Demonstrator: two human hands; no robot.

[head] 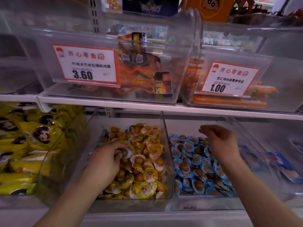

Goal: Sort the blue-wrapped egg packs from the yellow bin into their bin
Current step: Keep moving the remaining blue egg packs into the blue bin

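The yellow bin point(131, 204) on the lower shelf is full of yellow-wrapped egg packs point(148, 175). My left hand point(105, 161) is down in its left side, fingers and thumb closed around one egg pack point(125, 152) whose wrapper colour is hidden. Blue-wrapped egg packs point(89, 154) peek out beside that hand. To the right, the blue bin point(205, 204) holds many blue-wrapped packs point(196, 163). My right hand point(219, 139) hovers over the back of that bin, fingers loosely curled and apart, with nothing in it.
A clear divider wall point(166, 133) separates the two bins. Left of them lies a bin of yellow snack bags point(24, 145). The white shelf edge point(164, 108) hangs just above, carrying bins with price tags point(85, 63). Blue packets point(282, 164) lie at the far right.
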